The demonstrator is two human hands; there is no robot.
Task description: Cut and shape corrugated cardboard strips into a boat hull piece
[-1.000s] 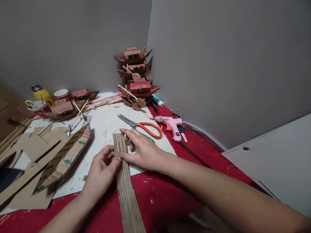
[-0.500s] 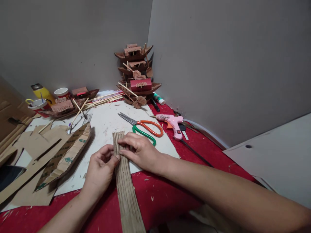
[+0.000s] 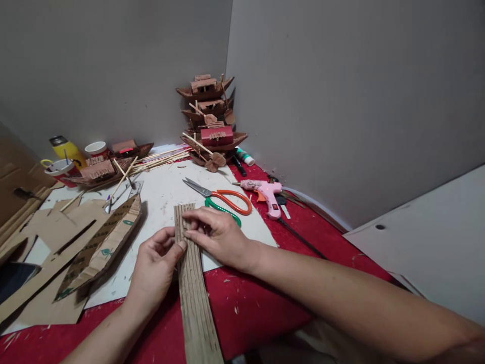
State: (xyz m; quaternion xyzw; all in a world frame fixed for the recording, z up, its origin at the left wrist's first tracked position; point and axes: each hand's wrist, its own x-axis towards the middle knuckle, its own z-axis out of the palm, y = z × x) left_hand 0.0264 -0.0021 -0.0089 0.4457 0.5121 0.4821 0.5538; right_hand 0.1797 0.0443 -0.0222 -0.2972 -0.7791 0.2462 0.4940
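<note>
A long strip of corrugated cardboard, its ridges exposed, runs from the middle of the table toward me. My left hand grips its left edge near the far end, thumb on top and fingers partly hidden behind. From the right, my right hand has thumb and forefinger pinched on the ridged face close to that end. Just beyond my right hand lie scissors with one orange and one green handle. A boat-shaped cardboard hull rests to the left of my left hand.
A pink glue gun with a black cord lies at right on the red cloth. Several finished model boats are stacked at the back. Cups, a yellow bottle, sticks and flat cardboard pieces occupy the left.
The view has shifted slightly. Both hands keep nearly the same hold on the strip, whose near end now appears a little further left.
</note>
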